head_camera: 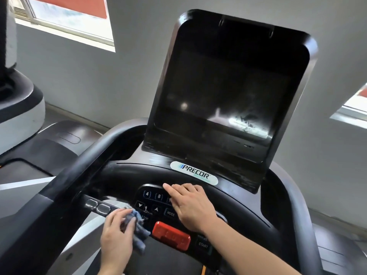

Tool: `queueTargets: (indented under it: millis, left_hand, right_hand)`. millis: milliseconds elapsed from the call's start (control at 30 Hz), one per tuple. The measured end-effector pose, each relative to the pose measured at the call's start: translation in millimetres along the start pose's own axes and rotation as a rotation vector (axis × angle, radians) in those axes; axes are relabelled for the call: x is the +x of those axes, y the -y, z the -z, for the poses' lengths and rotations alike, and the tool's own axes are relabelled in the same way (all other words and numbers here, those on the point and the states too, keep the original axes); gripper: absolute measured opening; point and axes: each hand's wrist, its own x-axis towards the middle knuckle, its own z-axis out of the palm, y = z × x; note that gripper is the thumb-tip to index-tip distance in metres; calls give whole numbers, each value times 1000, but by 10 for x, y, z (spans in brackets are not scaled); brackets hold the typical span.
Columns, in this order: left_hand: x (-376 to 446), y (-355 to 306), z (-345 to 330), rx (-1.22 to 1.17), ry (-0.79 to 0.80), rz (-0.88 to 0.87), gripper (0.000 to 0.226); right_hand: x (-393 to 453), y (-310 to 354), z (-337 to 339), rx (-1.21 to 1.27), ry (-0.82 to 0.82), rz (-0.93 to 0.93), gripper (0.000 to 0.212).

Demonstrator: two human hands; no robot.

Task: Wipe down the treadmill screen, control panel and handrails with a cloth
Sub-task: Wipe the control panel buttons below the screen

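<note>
A grey wall (123, 76) runs behind. One bright window (65, 18) sits upper left, another (353, 110) at the right edge. A white-and-black machine (17, 108) stands at left.

A gym. A Precor treadmill console (218, 108) fills the middle of the frame. The base of another exercise machine (17, 108) stands at far left by grey walls.

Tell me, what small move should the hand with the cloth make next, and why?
Probably slide the cloth rightward across the control panel. The left hand grips it at the panel's left edge by the STOP label, while the right hand lies flat over the right-hand keys and may need lifting.
</note>
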Motion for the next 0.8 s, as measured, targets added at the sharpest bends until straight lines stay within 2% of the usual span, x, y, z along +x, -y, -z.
queueTargets:
  millis: [100, 233, 433, 633, 800]
  left_hand:
    - [-135, -113, -97, 56, -31, 27, 40]
    - [-37, 18, -46, 101, -33, -10, 35]
    - [-157, -111, -30, 78, -37, 127, 42]
    - [-34, -286, 58, 57, 22, 318, 33]
    - [36, -320, 167, 132, 42, 270, 26]
  right_hand:
    - [-9, -11, -23, -12, -11, 4, 53]
    - [-5, -31, -37, -9, -12, 5, 52]
    - [-11, -18, -36, -11, -16, 7, 52]
    - [-22, -35, -33, -17, -31, 5, 53]
    - [-7, -33, -55, -41, -23, 6, 54]
